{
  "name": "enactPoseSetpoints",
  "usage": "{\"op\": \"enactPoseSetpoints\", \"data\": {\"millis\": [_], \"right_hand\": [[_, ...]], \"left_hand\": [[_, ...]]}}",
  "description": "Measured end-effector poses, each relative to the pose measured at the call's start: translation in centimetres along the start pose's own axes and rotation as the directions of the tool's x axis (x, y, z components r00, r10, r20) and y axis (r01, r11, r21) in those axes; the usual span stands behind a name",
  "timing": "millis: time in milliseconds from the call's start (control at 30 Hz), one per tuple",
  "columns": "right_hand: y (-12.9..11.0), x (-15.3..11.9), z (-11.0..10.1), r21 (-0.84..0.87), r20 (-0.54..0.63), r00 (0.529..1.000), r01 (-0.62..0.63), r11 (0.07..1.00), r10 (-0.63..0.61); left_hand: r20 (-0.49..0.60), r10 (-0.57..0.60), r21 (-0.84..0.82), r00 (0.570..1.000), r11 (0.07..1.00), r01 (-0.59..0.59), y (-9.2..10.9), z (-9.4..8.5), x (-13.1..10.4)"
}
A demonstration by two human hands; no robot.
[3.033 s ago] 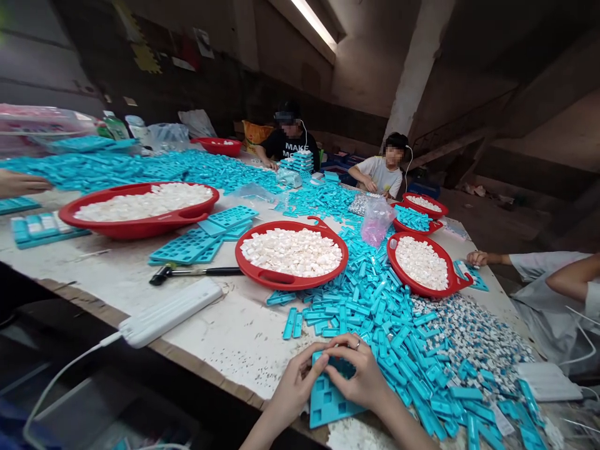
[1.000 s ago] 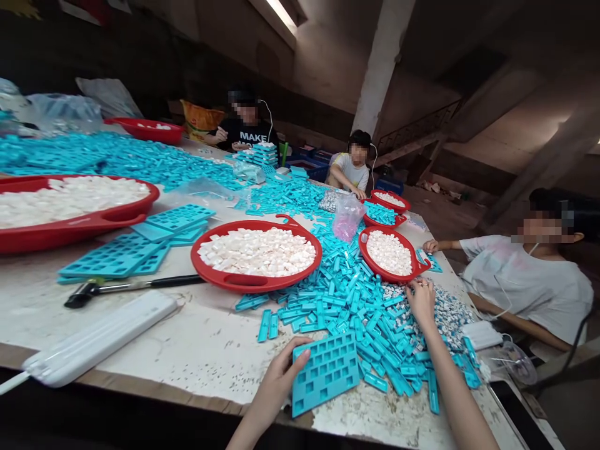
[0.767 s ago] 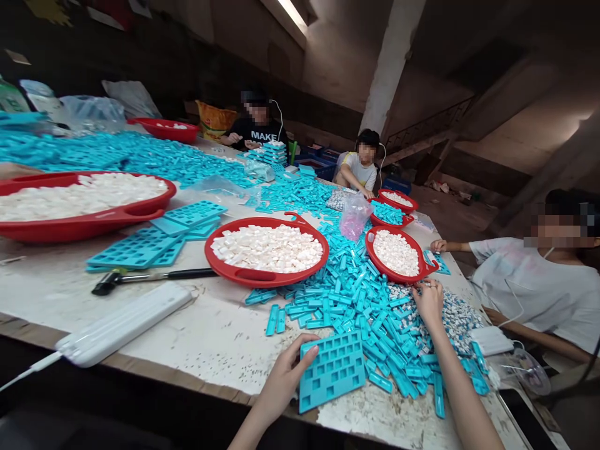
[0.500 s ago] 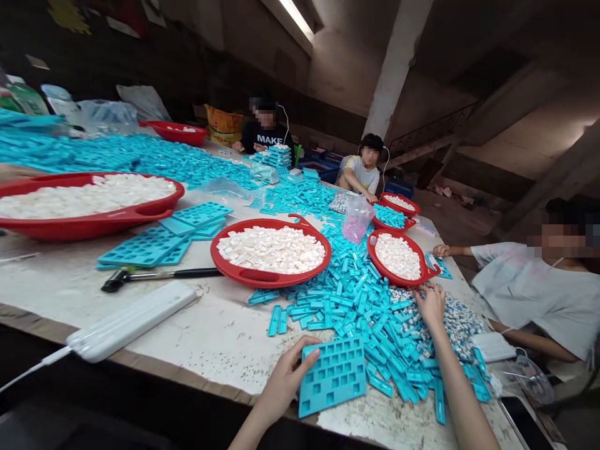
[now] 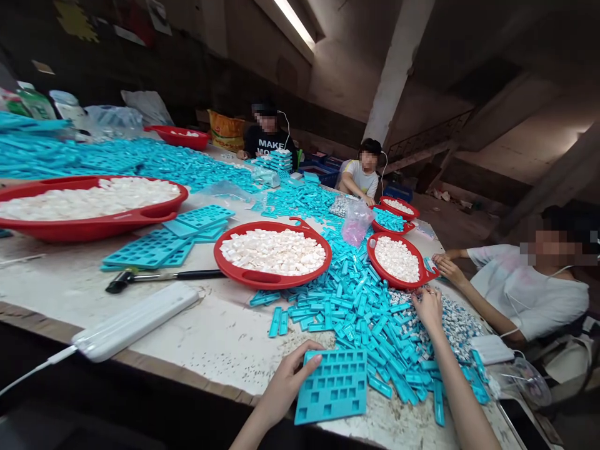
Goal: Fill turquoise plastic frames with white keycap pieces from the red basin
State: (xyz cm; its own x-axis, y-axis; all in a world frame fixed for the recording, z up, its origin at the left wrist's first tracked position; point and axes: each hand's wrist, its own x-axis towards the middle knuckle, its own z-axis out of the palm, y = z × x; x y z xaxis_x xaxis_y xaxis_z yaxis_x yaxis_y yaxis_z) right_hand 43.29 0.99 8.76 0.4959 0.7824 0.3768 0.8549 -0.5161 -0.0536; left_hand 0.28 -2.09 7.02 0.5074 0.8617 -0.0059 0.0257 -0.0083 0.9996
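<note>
A flat blue tray with rows of square recesses (image 5: 332,385) is in my left hand (image 5: 290,378), thumb on top and fingers at its far edge. It is tilted over the table's near edge. My right hand (image 5: 427,307) reaches forward to a heap of small white and blue pieces (image 5: 452,315), just below a red basin of white pieces (image 5: 397,257). Its fingers are bent together at the heap, and what they hold cannot be made out. A pile of narrow blue plastic pieces (image 5: 356,306) lies between my hands.
A second red basin of white tiles (image 5: 272,253) stands ahead. To its left are a black-handled hammer (image 5: 164,275), a white power strip (image 5: 135,322) and stacked blue trays (image 5: 145,247). A phone (image 5: 520,422) lies at the right. Co-workers (image 5: 529,281) sit around the table.
My right hand has shifted very slightly at the heap. My left hand still holds the blue tray, tilted a little differently. The co-worker at the right has brought both hands together.
</note>
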Motion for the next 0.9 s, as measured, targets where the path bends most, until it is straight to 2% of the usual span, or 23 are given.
{"op": "enactPoseSetpoints", "data": {"millis": [233, 633, 900], "right_hand": [[-0.4, -0.8, -0.8, 0.007, 0.036, 0.999, 0.031, 0.999, -0.031], [-2.1, -1.5, -0.7, -0.054, 0.046, 0.995, -0.082, 0.995, 0.085], [-1.5, -1.6, 0.3, 0.022, -0.013, 0.997, -0.073, 0.997, 0.074]], "left_hand": [[-0.011, 0.003, 0.012, 1.0, 1.0, -0.003, -0.6, 0.0, 0.1], [-0.05, -0.001, 0.041, 0.999, 0.999, 0.003, -0.3, 0.2, -0.1], [-0.069, 0.0, 0.046, 0.998, 0.999, 0.003, -0.7, 0.3, 0.0]]}}
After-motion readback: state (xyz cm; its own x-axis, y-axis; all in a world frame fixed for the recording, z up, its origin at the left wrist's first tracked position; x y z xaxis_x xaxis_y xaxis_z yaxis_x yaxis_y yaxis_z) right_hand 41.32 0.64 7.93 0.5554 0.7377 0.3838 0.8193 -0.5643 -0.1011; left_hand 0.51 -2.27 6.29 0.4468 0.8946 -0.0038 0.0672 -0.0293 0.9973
